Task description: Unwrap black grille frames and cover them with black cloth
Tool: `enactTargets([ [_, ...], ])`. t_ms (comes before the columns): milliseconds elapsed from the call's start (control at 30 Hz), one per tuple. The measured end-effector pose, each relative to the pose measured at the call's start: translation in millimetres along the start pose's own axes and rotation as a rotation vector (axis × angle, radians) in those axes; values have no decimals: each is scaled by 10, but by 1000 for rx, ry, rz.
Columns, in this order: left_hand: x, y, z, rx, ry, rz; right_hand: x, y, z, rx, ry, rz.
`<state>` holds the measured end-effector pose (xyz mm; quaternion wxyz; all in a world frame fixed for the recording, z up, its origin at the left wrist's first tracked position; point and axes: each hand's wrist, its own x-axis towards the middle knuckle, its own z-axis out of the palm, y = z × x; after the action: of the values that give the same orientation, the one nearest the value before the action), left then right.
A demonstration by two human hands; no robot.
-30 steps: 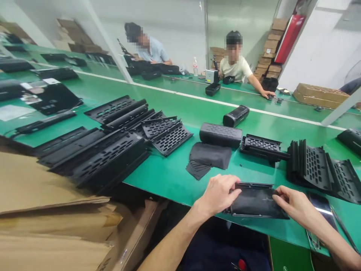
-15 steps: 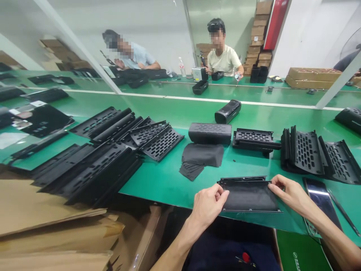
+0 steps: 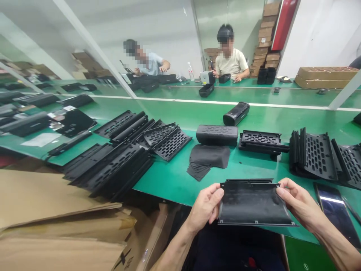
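Observation:
Between my two hands is a black curved panel (image 3: 255, 205), its inner face towards me and looking smooth, with small clips along the lower edge. My left hand (image 3: 205, 205) pinches its upper left corner between thumb and fingers. On the opposite side, my right hand (image 3: 300, 203) grips the upper right corner the same way. Just behind the panel's top edge a second black edge (image 3: 249, 181) shows, mostly hidden. Beyond it lie thin black sheets (image 3: 210, 156), fanned out in front of a closed black slotted housing (image 3: 216, 134).
Slotted black panels are stacked at left (image 3: 113, 165) and right (image 3: 320, 156), with a smaller stack (image 3: 261, 141) between. A phone (image 3: 335, 207) lies by my right forearm. Cardboard (image 3: 56, 210) fills the lower left. Two people sit across the green table (image 3: 169, 177).
Both hands have brought the panel closer to me and tilted it, so more of its inner face shows. My view has swung slightly left. Across the table, one person's hand is raised.

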<state>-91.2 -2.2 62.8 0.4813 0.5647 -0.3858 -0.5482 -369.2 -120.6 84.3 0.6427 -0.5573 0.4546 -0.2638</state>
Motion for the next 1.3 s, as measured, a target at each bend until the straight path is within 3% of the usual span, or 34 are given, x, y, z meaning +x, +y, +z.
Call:
enactTargets([
  [167, -67, 9, 5, -59, -12, 12, -39, 23, 55, -12, -34, 50],
  [400, -99, -46, 0, -78, -30, 45, -79, 17, 86, -165, -35, 11],
  [800, -199, -66, -31, -113, -83, 119, -124, -43, 151, -198, 33, -13],
  [1300, -223, -182, -25, -248, -175, 167, -138, 75, 105, -149, 39, -16],
])
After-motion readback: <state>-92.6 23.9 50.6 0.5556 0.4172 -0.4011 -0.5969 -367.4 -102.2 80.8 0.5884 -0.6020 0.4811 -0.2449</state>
